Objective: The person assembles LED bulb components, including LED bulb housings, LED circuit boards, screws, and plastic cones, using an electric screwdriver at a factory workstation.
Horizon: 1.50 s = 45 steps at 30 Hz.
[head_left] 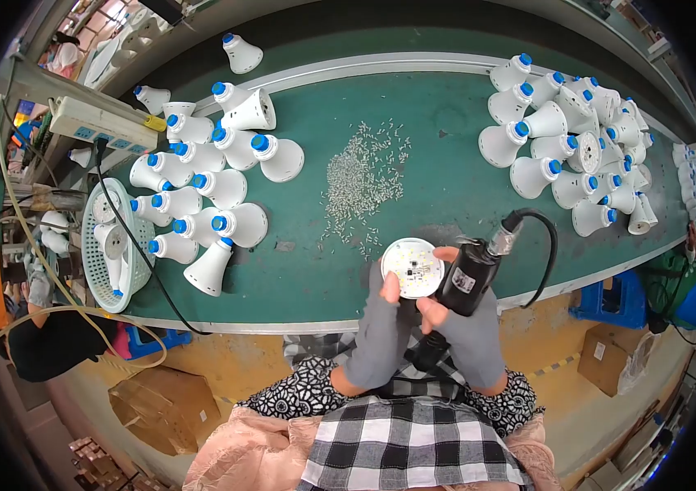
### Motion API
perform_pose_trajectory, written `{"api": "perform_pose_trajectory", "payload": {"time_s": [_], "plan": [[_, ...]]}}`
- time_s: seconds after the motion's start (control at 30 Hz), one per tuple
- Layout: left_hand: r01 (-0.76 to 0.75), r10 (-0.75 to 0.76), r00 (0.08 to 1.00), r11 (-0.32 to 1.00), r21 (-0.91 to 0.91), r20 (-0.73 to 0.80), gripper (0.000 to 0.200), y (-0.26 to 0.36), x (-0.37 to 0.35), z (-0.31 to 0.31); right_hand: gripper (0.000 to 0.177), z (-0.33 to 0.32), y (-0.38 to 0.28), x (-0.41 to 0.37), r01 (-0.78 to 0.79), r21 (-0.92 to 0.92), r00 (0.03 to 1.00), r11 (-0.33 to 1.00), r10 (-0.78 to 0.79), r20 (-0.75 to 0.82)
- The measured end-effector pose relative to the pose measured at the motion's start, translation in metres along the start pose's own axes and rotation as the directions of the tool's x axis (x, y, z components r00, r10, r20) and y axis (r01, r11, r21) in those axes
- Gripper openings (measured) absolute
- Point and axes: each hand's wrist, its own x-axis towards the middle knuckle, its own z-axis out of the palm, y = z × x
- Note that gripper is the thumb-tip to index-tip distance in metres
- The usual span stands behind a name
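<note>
A round white lamp piece [413, 268] with small chips on its face is held near the table's front edge, in the fingers of my left hand [386, 307]. My right hand [444, 309], in a grey fingerless glove like the left, is wrapped round a black electric screwdriver [470, 278] whose cable leaves at the upper right. Fingertips of my right hand also reach the edge of the lamp piece. Behind the hands, a pile of small screws [358, 182] is spread on the green table [438, 110].
Several white lamp housings with blue caps stand or lie at the left [221, 188] and right [567, 147]. A green basket [92, 266] holds parts at the left edge, below a power strip [102, 125]. A black cable crosses there. Cardboard boxes [164, 409] sit below.
</note>
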Motion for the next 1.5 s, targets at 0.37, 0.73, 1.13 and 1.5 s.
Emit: {"api": "perform_pose_trajectory", "payload": {"time_s": [0.37, 0.73, 1.13, 1.5], "plan": [[-0.005, -0.101, 0.977, 0.872, 0.49, 0.189, 0.063, 0.037, -0.003, -0.007, 0.054, -0.022, -0.005, 0.015, 0.036, -0.023, 0.994, 0.999, -0.033, 0.106], [-0.096, 0.011, 0.975, 0.924, 0.369, 0.224, 0.042, 0.01, 0.014, 0.013, 0.042, -0.043, -0.01, 0.005, 0.232, 0.05, 0.963, 0.971, -0.222, -0.153], [-0.047, -0.008, 0.995, 0.824, 0.564, 0.095, 0.037, 0.041, 0.005, -0.008, 0.02, -0.049, -0.018, 0.043, 0.821, 0.13, 0.546, 0.556, -0.699, -0.462], [-0.315, 0.116, 0.944, 0.589, 0.744, 0.308, 0.034, 0.042, 0.012, -0.009, 0.017, -0.051, -0.026, 0.042, 0.796, 0.161, 0.573, 0.583, -0.643, -0.508]]}}
